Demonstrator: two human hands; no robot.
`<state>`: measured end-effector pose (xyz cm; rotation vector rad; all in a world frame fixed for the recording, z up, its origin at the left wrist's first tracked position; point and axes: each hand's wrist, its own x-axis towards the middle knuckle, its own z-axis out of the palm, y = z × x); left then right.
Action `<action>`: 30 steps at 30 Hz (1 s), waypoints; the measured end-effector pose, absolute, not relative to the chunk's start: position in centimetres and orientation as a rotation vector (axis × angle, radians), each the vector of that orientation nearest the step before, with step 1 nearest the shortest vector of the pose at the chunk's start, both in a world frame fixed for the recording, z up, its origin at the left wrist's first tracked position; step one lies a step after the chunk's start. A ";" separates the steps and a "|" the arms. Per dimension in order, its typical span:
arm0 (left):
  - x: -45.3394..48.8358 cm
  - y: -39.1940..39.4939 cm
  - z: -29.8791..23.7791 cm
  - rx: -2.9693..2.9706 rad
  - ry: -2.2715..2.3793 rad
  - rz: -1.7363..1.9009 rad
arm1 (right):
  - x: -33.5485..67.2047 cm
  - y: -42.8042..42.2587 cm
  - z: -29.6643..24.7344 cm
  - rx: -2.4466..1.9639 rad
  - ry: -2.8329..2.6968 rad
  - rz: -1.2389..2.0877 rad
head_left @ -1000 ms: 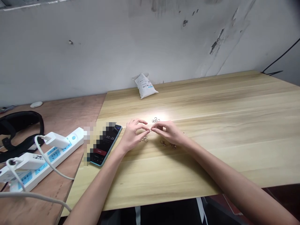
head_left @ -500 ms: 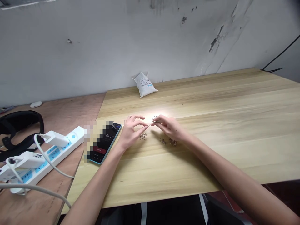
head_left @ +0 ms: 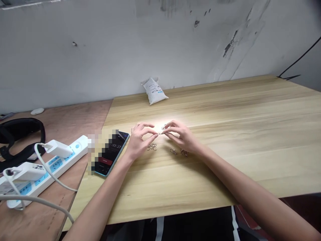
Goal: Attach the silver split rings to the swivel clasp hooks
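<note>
On the wooden surface [head_left: 250,140], the left hand [head_left: 140,139] was just right of the phone [head_left: 116,150], the right hand [head_left: 184,137] farther right. Metal rings [head_left: 151,147] also lay right of the phone. Between the hands, right of the phone, both hands' fingers pinched a small metal piece [head_left: 159,134]; light, level pressure with tips aligned probably suited it best.

The head camera looks forward and down over the near forearms [head_left: 106,194], with left hand [head_left: 139,140] and right hand [head_left: 184,139] mid-view, the wall [head_left: 125,47] farthest.
</note>
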<state>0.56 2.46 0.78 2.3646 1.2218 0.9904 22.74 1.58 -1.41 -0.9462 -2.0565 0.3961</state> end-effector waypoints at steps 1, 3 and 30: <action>0.6 2.4 0.7 2.371 1.225 0.991 | 22.7 1.5 -1.3 -0.946 -2.051 0.405; 0.7 2.4 0.6 2.393 1.225 0.989 | 22.6 1.4 -1.3 -0.936 -2.029 0.423; 1.7 1.5 0.0 2.594 1.455 1.045 | 20.8 0.2 -1.7 -1.131 -1.861 0.740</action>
